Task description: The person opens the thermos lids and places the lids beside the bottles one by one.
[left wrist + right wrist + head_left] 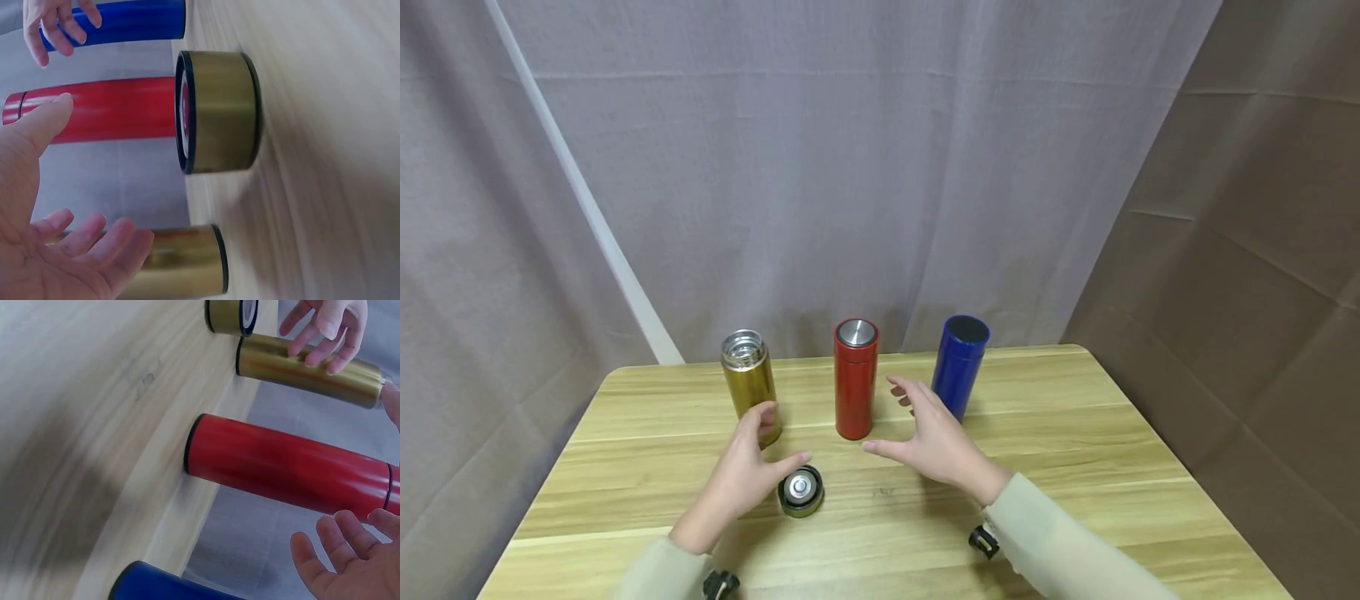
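Gold bottle (pixel 750 385) partly behind left hand (pixel 745 472)

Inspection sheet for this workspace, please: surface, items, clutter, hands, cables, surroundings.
Surface: wood-grain table; small dark mark on it.
Items: gold flask upright, uncapped; gold lid on the table, inner side up; red flask and blue flask upright, capped.
Clutter: nothing seen.
Left hand: holds nothing, near gold flask and gold lid.
Right hand: holds nothing, near red flask and blue flask.
Cables: nothing seen.
Surroundings: grey cloth behind, brown cloth on the right.
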`<state>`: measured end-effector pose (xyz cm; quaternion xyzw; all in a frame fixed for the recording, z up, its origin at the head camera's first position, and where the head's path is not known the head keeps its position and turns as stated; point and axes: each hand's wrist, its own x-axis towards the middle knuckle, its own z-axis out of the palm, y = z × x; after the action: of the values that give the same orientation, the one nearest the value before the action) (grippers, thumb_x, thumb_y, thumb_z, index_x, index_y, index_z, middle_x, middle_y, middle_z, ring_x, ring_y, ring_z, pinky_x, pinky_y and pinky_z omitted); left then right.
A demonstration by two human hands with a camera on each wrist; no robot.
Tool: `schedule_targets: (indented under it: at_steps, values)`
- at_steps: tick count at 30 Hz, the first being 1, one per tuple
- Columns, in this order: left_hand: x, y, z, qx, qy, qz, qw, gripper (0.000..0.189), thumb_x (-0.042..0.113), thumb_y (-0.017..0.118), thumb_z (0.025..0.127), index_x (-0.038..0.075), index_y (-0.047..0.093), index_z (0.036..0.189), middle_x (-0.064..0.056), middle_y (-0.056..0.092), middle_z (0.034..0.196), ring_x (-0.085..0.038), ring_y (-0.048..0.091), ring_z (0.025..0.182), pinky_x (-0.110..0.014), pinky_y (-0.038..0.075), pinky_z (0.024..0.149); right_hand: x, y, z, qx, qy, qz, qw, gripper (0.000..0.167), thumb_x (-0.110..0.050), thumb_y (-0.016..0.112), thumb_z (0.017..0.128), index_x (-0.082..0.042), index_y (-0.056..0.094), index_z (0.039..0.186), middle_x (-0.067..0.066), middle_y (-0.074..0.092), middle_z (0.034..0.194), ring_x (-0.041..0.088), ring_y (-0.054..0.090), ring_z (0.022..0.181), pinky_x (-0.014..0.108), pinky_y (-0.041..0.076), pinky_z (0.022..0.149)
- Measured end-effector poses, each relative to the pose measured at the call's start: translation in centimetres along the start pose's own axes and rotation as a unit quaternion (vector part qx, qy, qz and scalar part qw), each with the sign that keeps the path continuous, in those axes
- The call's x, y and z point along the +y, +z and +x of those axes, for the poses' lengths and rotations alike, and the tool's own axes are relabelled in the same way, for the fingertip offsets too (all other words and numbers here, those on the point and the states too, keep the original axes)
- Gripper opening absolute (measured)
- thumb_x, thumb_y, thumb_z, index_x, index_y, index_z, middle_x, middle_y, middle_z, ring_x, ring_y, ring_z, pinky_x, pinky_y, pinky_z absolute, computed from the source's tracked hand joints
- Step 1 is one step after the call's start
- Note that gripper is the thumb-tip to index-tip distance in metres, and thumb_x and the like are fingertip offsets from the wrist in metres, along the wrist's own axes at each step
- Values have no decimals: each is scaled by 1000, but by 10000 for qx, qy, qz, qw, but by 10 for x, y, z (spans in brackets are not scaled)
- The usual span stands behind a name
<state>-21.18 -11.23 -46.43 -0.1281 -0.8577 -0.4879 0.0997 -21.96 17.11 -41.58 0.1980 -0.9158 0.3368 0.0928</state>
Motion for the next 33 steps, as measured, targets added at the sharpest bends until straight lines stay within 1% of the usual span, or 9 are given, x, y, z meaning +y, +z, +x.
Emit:
schedule_targets:
  at_steps: [5, 8, 13, 18, 23, 28, 31, 33]
  values:
    - [7, 10, 9, -155, -29, -127, 9998, 88, 31, 87, 71, 4, 38, 140, -14, 48, 133, -33, 50, 120, -46, 45, 97, -1, -4, 7, 149, -64, 38, 9999, 96, -66, 75, 68, -17, 40, 143, -1, 54, 123, 19, 55, 107, 36, 48, 89]
    - [11, 16, 15, -154, -93, -144, 9997, 87, 32, 87, 71, 7, 40, 139, -10, 48, 134, -31, 52, 119, -46, 46, 96, -2, -6, 12, 228, -85, 88, 9997, 96, -65, 76, 68, -17, 40, 143, 0, 55, 122, 18, 56, 106, 36, 49, 88]
    - [16, 25, 24, -151, -97, -250, 9995, 86, 35, 86, 71, 7, 41, 139, -7, 49, 133, -29, 52, 119, -45, 47, 95, -4, -10, 22, 361, -113, 230, 9990, 95, -62, 77, 68, -16, 40, 142, 1, 56, 120, 19, 57, 104, 38, 50, 87]
    - [20, 34, 35, -153, -66, -271, 9995, 85, 39, 86, 71, 10, 43, 139, -5, 50, 134, -26, 54, 117, -43, 48, 94, -8, -13, 31, 411, 38, 401, 9983, 97, -62, 77, 68, -16, 37, 143, 0, 53, 122, 18, 56, 105, 38, 50, 87]
    - [24, 41, 47, -147, -113, -371, 9991, 87, 38, 85, 72, 10, 41, 142, -6, 49, 135, -25, 53, 119, -42, 48, 94, -13, -12, 44, 497, 12, 619, 9968, 97, -61, 76, 71, -12, 36, 144, 0, 49, 127, 17, 53, 108, 35, 49, 88]
    - [25, 48, 53, -164, -170, -468, 9986, 89, 36, 84, 74, 6, 39, 144, -11, 48, 138, -31, 52, 121, -44, 48, 95, -19, -10, 55, 604, -41, 712, 9956, 97, -60, 76, 72, -12, 34, 145, -1, 46, 132, 13, 48, 117, 31, 48, 90]
    - [25, 51, 58, -190, -177, -588, 9979, 89, 33, 84, 75, 4, 37, 145, -15, 46, 142, -35, 51, 123, -48, 47, 96, -20, -9, 61, 657, 38, 782, 9948, 100, -60, 76, 72, -12, 31, 147, 2, 46, 136, 12, 48, 120, 32, 48, 91]
    - [26, 54, 61, -205, -216, -620, 9976, 89, 32, 83, 76, 5, 36, 147, -14, 44, 144, -35, 50, 124, -49, 45, 97, -21, -7, 64, 650, 54, 902, 9938, 101, -60, 76, 72, -13, 29, 149, 3, 47, 138, 12, 47, 121, 34, 48, 92]
